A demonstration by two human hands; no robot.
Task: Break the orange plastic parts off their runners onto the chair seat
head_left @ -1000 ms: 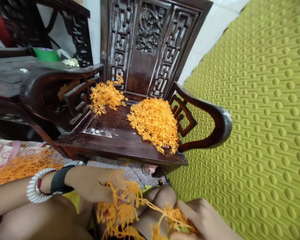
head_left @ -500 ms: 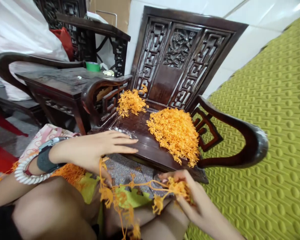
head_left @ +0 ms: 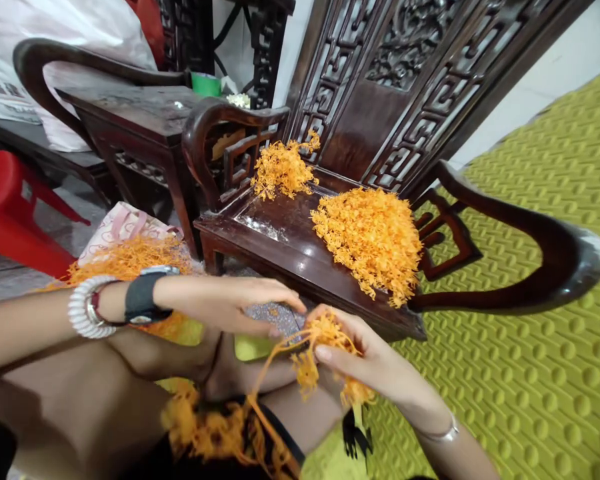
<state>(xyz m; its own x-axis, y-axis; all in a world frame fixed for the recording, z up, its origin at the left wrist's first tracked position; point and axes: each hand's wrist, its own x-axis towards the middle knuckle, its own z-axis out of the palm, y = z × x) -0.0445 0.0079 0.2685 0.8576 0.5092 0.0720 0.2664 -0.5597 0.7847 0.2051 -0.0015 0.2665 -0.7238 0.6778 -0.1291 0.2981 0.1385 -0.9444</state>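
My right hand (head_left: 367, 350) is closed around a bunch of orange plastic flower pieces (head_left: 325, 333) with thin stems. My left hand (head_left: 235, 303), wearing a watch and a white coil band, reaches toward that bunch with fingers stretched out and thumb apart; I see nothing in it. A stringy orange strand (head_left: 260, 417) runs from the bunch down to my lap, where more blurred orange pieces lie. On the dark wooden chair (head_left: 280, 233) in front, a large heap of orange flower pieces (head_left: 373, 240) sits at the right and a smaller heap (head_left: 285, 167) at the back left.
Left of my knees, a mass of orange strands (head_left: 130, 257) lies by a pink-and-white bag (head_left: 117, 227). A red plastic stool (head_left: 10, 200) stands far left. Green tape (head_left: 206, 84) rests on a dark side table (head_left: 135, 110). A yellow-green textured mat (head_left: 520, 393) covers the right side.
My left hand has moved right, close to my right hand, and the strand that hung from it now droops to my lap. The view has tilted down and shifted left.
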